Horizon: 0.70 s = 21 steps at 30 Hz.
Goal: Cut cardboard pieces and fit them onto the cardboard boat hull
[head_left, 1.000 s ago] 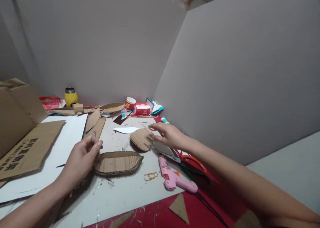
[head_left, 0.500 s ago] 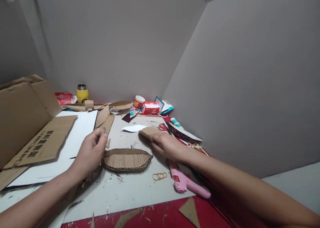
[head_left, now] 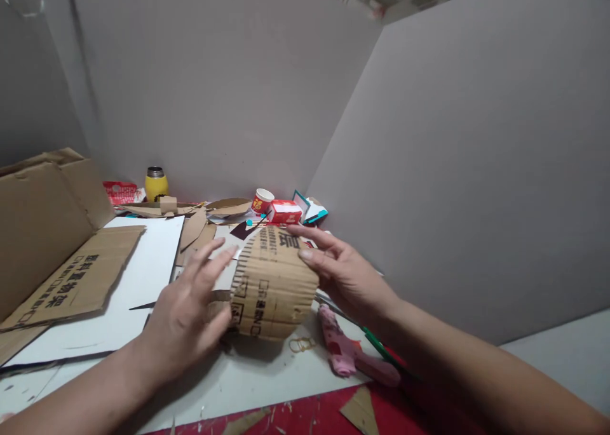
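A curved piece of corrugated cardboard (head_left: 276,286) with black printing is upright over the middle of the table, its left edge ridged. My right hand (head_left: 345,270) grips its upper right edge between thumb and fingers. My left hand (head_left: 190,314) is at its left side with the fingers spread, the thumb close to the lower left edge; whether it touches is unclear. The boat-shaped cardboard tray is largely hidden behind the printed piece and my left hand. Below my right hand lies a pink glue gun (head_left: 345,352), with a wire-like gold clip (head_left: 301,344) left of it.
On the left stand a cardboard box (head_left: 42,213) and a printed flap (head_left: 81,276) over white board (head_left: 159,251). A yellow bottle (head_left: 156,185), a red paper cup (head_left: 262,200) and a red box (head_left: 284,211) line the back. A cardboard scrap (head_left: 361,411) lies on the red front surface.
My right hand has brought its cardboard piece toward the middle and turned its printed side into view. My left hand has moved right and spread its fingers. The boat-shaped tray is now mostly covered.
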Each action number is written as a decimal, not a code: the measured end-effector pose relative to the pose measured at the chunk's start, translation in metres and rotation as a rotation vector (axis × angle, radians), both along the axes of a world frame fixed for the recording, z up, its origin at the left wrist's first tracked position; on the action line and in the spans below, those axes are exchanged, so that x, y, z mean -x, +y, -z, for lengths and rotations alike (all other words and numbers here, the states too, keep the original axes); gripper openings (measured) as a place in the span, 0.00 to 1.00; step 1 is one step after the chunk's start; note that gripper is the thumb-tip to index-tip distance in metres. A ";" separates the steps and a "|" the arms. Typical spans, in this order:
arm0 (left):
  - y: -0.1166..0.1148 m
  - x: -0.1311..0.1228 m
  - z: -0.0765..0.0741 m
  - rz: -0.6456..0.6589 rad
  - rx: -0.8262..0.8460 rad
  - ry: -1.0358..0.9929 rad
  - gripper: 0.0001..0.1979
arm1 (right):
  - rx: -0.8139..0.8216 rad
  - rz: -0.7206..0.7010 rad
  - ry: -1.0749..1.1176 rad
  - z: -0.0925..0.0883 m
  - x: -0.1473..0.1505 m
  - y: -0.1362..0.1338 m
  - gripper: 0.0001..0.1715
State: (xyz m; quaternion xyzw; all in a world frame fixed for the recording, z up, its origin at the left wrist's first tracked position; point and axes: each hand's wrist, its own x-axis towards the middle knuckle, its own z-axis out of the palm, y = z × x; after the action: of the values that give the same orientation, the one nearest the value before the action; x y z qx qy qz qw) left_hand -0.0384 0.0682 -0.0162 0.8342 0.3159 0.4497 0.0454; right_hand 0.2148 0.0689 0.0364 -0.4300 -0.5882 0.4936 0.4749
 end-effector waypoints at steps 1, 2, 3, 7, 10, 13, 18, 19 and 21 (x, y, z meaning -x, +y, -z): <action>-0.001 0.002 0.002 0.034 -0.113 0.083 0.37 | 0.073 -0.034 0.040 0.004 0.007 0.001 0.26; -0.001 0.004 0.004 0.051 -0.201 0.147 0.37 | 0.140 -0.057 0.071 0.008 0.013 0.002 0.25; -0.002 0.006 0.005 0.056 -0.263 0.189 0.36 | 0.191 -0.075 0.096 0.011 0.018 0.004 0.25; -0.004 0.013 0.005 0.035 -0.251 0.154 0.27 | 0.189 -0.181 0.067 0.017 0.020 0.008 0.21; -0.008 0.014 0.000 0.032 -0.186 0.085 0.23 | -0.034 -0.330 -0.112 0.013 0.006 0.008 0.22; -0.014 0.016 -0.005 0.053 -0.284 0.091 0.22 | -0.335 -0.431 -0.359 0.007 -0.010 0.001 0.30; -0.024 0.017 -0.019 0.117 -0.547 0.193 0.20 | -0.927 -0.293 -0.695 0.003 -0.016 -0.017 0.47; -0.027 0.016 -0.022 0.152 -0.604 0.227 0.20 | -1.010 -0.255 -0.704 0.002 -0.014 -0.020 0.47; -0.034 0.013 -0.028 0.211 -0.660 0.299 0.21 | -1.140 -0.189 -0.710 0.000 -0.010 -0.026 0.41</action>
State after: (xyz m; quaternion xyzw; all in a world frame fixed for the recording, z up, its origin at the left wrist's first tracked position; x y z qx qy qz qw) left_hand -0.0514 0.0345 0.0120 0.8884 0.0695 0.3934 -0.2262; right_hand 0.2250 0.0426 0.0363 -0.1952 -0.9118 -0.0255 0.3603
